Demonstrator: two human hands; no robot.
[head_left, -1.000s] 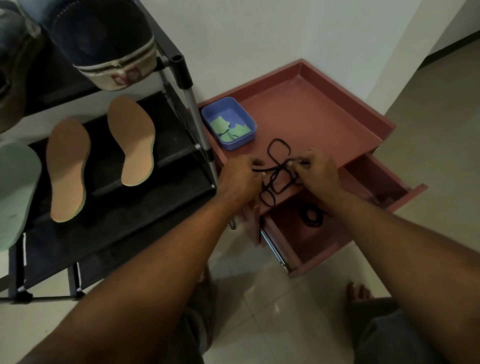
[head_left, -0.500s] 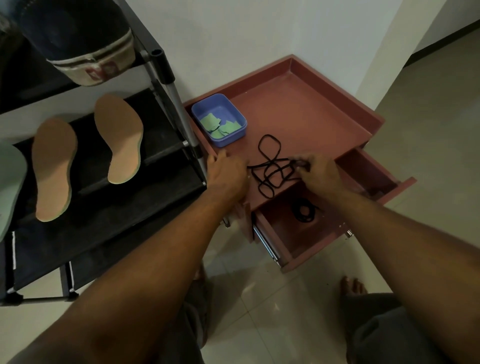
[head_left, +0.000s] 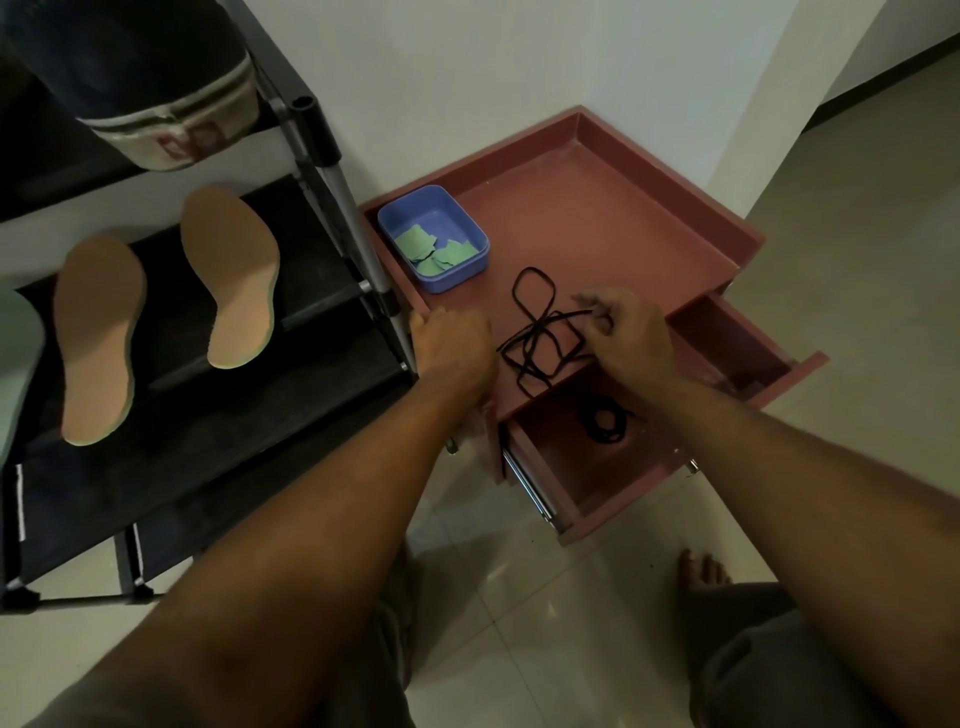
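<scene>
Insoles: two tan foam insoles (head_left: 98, 338) (head_left: 234, 275) lie side by side on the black fabric shelf at 9 o'clock in the view. One pale green insole (head_left: 15, 353) is cut off by the left edge.
Shoe: one dark blue shoe with a cream sole (head_left: 156, 78) sits on the shelf above, at 10 o'clock.
Rack: one black metal-and-fabric shoe rack (head_left: 311, 400) stands touching the cabinet's left side.
Tray: one blue rectangular plastic tray (head_left: 467, 275) sits at 9 o'clock on the cabinet top and holds several green scraps (head_left: 436, 254).
Left hand: left hand (head_left: 452, 343) rests on the cabinet top at 7 o'clock. Its fingers are loosely bent forward and hold nothing, with the cord's end just beside it.
Cords: there are two. One long black looped cord (head_left: 543, 328) lies on the cabinet top at 6 o'clock, between the hands. One small coiled black cord (head_left: 605, 418) lies in the drawer.
Right hand: right hand (head_left: 628, 338), at 5 o'clock on the top, pinches the looped cord's right end between thumb and forefinger.
Surface: one reddish-brown cabinet top with a raised rim (head_left: 597, 218). One open drawer (head_left: 561, 467) is pulled out below its front edge.
Foot: one bare foot (head_left: 701, 569) is on the floor at 5 o'clock in the view.
Room: white corner walls (head_left: 467, 78) and a pale glossy tiled floor (head_left: 519, 597).
</scene>
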